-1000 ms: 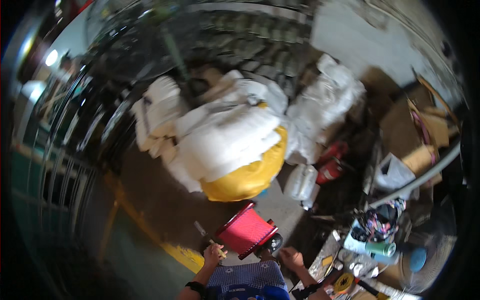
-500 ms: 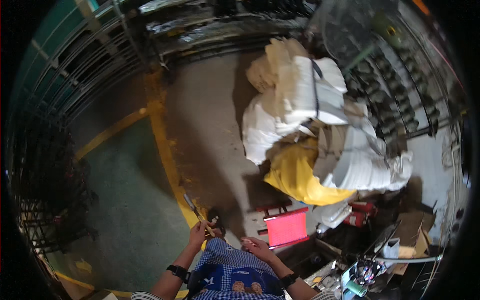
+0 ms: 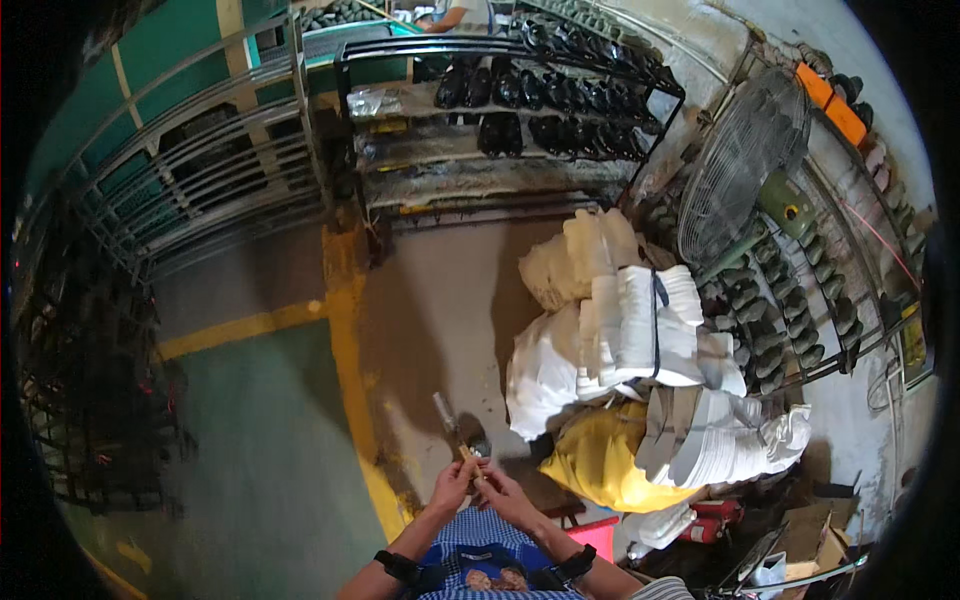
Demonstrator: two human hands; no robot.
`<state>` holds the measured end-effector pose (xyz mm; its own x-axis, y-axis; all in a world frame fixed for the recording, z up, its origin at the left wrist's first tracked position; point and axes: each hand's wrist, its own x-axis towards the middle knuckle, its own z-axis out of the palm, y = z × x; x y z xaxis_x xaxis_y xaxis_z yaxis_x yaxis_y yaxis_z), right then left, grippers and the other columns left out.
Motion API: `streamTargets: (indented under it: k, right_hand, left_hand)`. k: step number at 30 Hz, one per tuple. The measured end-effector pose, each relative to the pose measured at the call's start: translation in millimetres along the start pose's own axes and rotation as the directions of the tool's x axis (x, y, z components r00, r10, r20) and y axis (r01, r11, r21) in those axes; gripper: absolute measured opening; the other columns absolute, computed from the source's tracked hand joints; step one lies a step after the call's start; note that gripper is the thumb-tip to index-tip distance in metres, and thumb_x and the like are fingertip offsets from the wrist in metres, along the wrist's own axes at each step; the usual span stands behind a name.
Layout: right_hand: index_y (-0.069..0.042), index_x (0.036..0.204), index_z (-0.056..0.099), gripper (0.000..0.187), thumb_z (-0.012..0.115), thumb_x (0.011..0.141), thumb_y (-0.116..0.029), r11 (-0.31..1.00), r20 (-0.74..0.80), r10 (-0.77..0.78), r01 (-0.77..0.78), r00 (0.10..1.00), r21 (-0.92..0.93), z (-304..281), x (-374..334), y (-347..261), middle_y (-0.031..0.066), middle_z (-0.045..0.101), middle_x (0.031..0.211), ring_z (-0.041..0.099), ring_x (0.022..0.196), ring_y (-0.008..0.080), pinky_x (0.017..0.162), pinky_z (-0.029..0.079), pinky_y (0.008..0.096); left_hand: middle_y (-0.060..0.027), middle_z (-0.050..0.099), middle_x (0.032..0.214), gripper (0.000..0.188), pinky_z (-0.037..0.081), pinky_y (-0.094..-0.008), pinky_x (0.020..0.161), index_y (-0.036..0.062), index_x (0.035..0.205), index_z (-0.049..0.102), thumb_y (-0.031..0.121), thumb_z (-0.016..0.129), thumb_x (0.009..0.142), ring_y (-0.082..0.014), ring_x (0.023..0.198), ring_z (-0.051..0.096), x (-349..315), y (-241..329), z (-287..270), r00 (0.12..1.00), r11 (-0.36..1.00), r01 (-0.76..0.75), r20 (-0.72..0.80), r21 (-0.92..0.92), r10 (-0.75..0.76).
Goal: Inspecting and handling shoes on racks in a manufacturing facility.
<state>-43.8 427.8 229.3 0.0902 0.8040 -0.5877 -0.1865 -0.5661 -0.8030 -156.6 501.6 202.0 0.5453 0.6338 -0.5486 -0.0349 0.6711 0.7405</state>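
Observation:
My left hand (image 3: 453, 487) is closed round the wooden handle of a slim tool (image 3: 463, 449). The tool slants up and to the left, and its far end is pale grey; its exact kind is too small to make out. My right hand (image 3: 503, 496) meets the left one at the lower part of the handle, its fingers bent in against the wood. Whether anything else lies between those fingers is hidden. Below both hands are a blue checked apron (image 3: 500, 530) and dark bands on both wrists.
To the right stand a heap of white sacks and stacked sheets (image 3: 655, 320), a yellow sack (image 3: 600, 460) and a red stool (image 3: 597, 537). Farther off are a rack of black shoes (image 3: 500, 135), a large fan (image 3: 745, 165) and metal railings (image 3: 220, 180). Someone's arm (image 3: 447, 20) shows behind the rack.
My right hand has come across to the left hand and the tool; the two were apart before. The view has tilted up, bringing the shoe rack and fan more fully into sight.

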Motion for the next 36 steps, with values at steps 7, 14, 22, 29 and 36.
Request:
streamTargets:
  k: [7,14,22,29,36]
  right_hand:
    - [-0.006,0.105,0.049,0.025,0.046,0.090,-0.026,0.974,0.068,-0.166,0.153,0.984,0.166,-56.6,90.1,-83.5,-0.0013,0.050,0.080,0.044,0.065,0.0056,0.056,0.038,0.0197]
    - [-0.006,0.104,0.047,0.019,0.048,0.089,-0.018,0.975,0.001,-0.172,0.170,0.985,0.145,-124.7,182.9,-178.2,-0.0032,0.045,0.073,0.039,0.058,0.0047,0.050,0.031,0.0191]
    - [-0.008,0.097,0.045,0.018,0.047,0.089,-0.025,0.974,-0.034,-0.052,0.058,0.998,0.219,-152.4,321.5,-289.2,-0.0036,0.039,0.063,0.031,0.047,0.0035,0.042,0.025,0.0190]
    - [-0.009,0.102,0.050,0.028,0.044,0.090,-0.033,0.965,-0.063,-0.061,0.075,0.996,0.251,-135.0,426.3,-383.4,-0.0036,0.039,0.060,0.028,0.043,0.0035,0.041,0.025,0.0190]
    - [-0.008,0.101,0.051,0.026,0.043,0.091,-0.031,0.897,-0.163,-0.252,0.293,0.954,0.332,-162.1,471.3,-482.9,-0.0018,0.039,0.061,0.029,0.043,0.0046,0.040,0.025,0.0195]
  left_hand:
    - [0.0013,0.057,0.084,0.036,0.041,-0.0209,0.056,0.0027,0.106,0.057,0.033,0.047,0.089,-0.0067,0.066,0.049,106.8,73.7,20.5,0.996,0.990,-0.040,0.085,0.137,0.028]
    - [-0.0037,0.059,0.093,0.041,0.047,-0.0264,0.069,0.0083,0.119,0.050,0.034,0.049,0.087,-0.0126,0.077,0.056,196.7,148.8,-1.1,0.994,0.945,0.012,0.097,0.328,-0.046]
    - [-0.0144,0.061,0.095,0.031,0.049,-0.0266,0.058,0.0000,0.111,0.050,0.019,0.048,0.087,-0.0199,0.071,0.063,252.0,184.2,-129.0,0.887,0.988,0.047,-0.462,0.146,0.026]
    - [-0.0180,0.059,0.096,0.027,0.051,-0.0290,0.057,-0.0022,0.110,0.047,0.014,0.044,0.088,-0.0251,0.069,0.063,315.9,219.9,-215.5,0.762,0.983,0.050,-0.629,-0.178,-0.153]
    - [-0.0157,0.059,0.096,0.028,0.051,-0.0294,0.059,-0.0033,0.110,0.047,0.014,0.043,0.087,-0.0223,0.073,0.062,423.5,345.4,-222.6,0.837,0.998,0.042,-0.544,-0.049,-0.061]
